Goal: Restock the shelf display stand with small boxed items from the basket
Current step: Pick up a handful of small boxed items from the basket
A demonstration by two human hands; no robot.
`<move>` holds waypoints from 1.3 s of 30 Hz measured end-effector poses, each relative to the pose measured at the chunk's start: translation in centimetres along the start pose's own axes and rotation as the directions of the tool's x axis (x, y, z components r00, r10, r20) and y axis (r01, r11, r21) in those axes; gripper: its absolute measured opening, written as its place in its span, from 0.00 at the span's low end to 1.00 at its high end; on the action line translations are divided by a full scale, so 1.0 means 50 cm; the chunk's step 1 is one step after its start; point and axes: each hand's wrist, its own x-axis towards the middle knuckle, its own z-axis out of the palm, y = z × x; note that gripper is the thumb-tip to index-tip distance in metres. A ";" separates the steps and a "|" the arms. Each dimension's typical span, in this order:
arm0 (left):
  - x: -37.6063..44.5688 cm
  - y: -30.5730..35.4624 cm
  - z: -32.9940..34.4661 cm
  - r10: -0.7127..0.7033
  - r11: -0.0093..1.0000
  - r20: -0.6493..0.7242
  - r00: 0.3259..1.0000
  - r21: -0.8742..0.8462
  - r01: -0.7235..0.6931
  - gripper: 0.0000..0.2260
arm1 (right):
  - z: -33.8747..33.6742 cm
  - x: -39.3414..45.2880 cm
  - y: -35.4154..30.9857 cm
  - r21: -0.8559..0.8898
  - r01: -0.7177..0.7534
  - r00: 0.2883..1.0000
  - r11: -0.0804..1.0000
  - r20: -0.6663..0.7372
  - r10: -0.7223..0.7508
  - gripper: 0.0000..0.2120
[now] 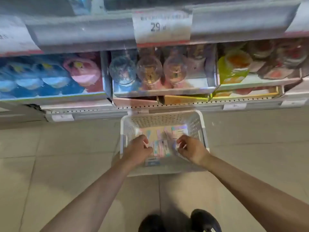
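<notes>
A white perforated basket point(199, 124) sits on the floor below the shelf, holding several small pastel boxes point(161, 148). Both my hands are down inside it. My left hand point(138, 150) curls its fingers and thumb round a small box at the basket's left side; another box point(152, 161) lies under that wrist. My right hand point(192, 148) pinches a shiny small box point(175, 144) at the right side. Above the basket, the display stand point(163, 91) carries clear globe-shaped items, with pink point(135, 102) and yellow point(184, 99) cardboard trays beneath it.
Shelf trays hold blue and pink packs point(50, 76) on the left and jar-like goods point(237, 64) on the right. A price tag reading 29 point(162, 25) hangs from the upper shelf edge. Beige floor tiles surround the basket; my dark shoes point(205, 221) are near the bottom.
</notes>
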 end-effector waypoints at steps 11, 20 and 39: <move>0.216 -0.057 0.178 -0.111 0.980 0.057 0.992 0.171 0.100 0.25 | 0.128 0.207 0.062 -0.572 0.074 0.990 0.817 0.143 0.011 0.29; 0.213 -0.045 0.254 -0.015 0.968 -0.064 0.998 0.250 0.031 0.44 | 0.131 0.219 0.079 -0.646 0.078 0.993 0.760 0.121 0.001 0.30; 0.235 -0.043 0.273 -0.002 0.823 -0.028 1.000 0.568 0.018 0.34 | 0.195 0.241 0.111 -0.773 -0.022 0.995 0.634 0.046 0.090 0.30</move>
